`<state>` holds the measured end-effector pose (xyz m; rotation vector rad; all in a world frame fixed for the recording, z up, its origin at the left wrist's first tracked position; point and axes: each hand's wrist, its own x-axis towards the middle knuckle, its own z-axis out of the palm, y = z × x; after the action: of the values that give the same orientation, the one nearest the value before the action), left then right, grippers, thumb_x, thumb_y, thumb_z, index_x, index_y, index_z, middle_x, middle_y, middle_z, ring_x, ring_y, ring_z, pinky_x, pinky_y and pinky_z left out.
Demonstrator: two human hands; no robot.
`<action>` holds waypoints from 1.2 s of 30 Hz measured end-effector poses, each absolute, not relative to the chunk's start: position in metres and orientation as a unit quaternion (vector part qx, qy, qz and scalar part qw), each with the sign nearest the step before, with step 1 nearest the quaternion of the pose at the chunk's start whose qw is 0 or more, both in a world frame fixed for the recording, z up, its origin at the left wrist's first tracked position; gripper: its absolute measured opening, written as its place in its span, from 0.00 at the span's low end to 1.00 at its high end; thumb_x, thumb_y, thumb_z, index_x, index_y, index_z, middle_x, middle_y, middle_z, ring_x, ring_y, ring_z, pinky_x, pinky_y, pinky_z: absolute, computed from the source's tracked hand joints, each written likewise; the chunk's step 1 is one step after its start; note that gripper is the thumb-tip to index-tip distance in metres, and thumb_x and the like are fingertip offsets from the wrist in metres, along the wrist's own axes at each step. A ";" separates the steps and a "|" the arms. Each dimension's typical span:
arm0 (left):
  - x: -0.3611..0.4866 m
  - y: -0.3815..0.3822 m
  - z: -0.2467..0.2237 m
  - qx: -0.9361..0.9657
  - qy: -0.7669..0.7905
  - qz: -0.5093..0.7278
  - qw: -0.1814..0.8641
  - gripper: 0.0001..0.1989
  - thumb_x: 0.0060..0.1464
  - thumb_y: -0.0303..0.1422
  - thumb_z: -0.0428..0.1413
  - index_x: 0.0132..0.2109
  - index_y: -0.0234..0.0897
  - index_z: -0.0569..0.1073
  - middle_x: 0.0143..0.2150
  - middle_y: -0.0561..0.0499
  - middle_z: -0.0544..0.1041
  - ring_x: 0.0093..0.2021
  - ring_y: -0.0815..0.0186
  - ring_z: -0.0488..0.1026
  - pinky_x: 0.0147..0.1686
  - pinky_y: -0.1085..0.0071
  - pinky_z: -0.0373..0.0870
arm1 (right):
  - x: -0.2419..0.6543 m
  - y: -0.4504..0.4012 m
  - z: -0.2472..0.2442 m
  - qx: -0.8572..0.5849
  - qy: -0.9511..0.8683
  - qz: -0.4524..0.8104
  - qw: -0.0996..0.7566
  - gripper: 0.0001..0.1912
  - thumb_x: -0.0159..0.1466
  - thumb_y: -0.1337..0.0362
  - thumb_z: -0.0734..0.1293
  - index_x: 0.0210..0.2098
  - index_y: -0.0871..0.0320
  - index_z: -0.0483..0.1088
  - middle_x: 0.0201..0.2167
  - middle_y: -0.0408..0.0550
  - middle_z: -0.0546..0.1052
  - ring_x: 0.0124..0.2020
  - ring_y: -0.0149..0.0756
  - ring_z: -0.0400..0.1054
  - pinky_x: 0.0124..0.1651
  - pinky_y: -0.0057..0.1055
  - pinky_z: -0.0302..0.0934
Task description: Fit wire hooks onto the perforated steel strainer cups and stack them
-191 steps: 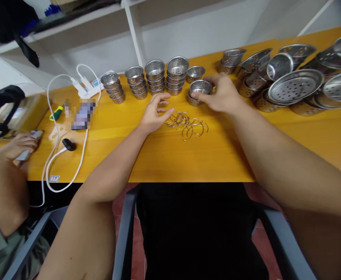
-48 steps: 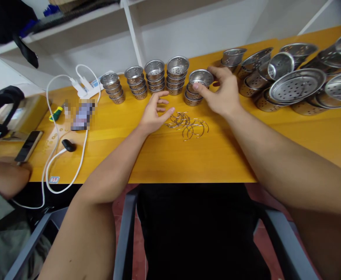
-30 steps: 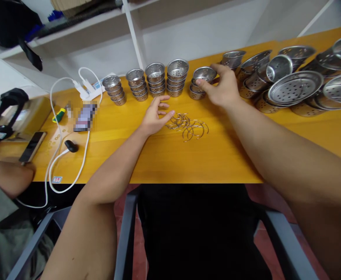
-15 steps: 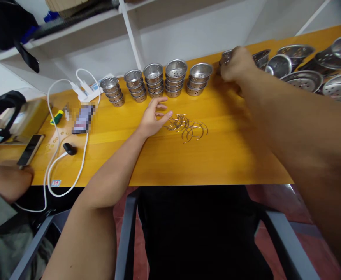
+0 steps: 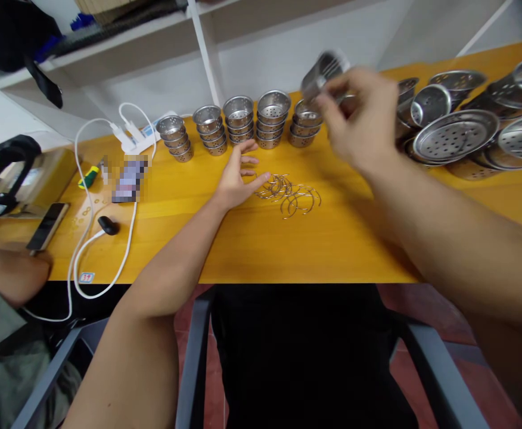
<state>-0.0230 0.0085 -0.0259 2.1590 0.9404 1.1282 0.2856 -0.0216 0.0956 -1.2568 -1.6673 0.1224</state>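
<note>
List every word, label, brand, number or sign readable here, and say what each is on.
Nothing reads for certain.
Small white tag with red marks at the table edge, by the white cable: too small to read.
Pixelated patch on the table: blurred out.
Metal strainer cup in the right hand: motion-blurred, no marking visible.

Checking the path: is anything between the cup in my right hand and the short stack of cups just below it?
Nothing visible. The right hand holds the cup in open air above the short stack.
</note>
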 end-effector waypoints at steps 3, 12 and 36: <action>-0.019 0.008 -0.027 0.817 0.313 0.418 0.246 0.55 0.74 0.53 0.78 0.92 0.62 0.54 0.86 0.39 0.71 0.76 0.47 0.85 0.68 0.49 0.92 | 0.249 -0.066 0.070 -0.423 -0.744 0.115 0.504 0.03 0.84 0.61 0.78 0.53 0.52 0.87 0.49 0.53 0.90 0.43 0.46 0.81 0.57 0.46 0.76; -0.020 0.002 -0.009 0.816 0.318 0.427 0.226 0.51 0.69 0.58 0.80 0.85 0.51 0.65 0.79 0.39 0.81 0.79 0.44 0.84 0.82 0.43 0.84 | 0.228 -0.065 0.038 -0.289 -0.818 0.193 0.458 0.12 0.86 0.49 0.74 0.54 0.47 0.89 0.70 0.57 0.85 0.70 0.63 0.82 0.76 0.63 0.76; -0.015 0.004 -0.004 0.852 0.274 0.386 0.224 0.42 0.66 0.56 0.78 0.76 0.49 0.72 0.71 0.42 0.84 0.73 0.44 0.85 0.77 0.45 0.84 | 0.231 -0.073 0.048 -0.341 -0.792 0.253 0.439 0.34 0.85 0.30 0.72 0.38 0.51 0.72 0.40 0.51 0.76 0.38 0.43 0.68 0.45 0.45 0.67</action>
<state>-0.0147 0.0037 -0.0043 2.3500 0.7574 1.0665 0.2310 -0.0728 0.0478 -0.8470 -1.9678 0.6285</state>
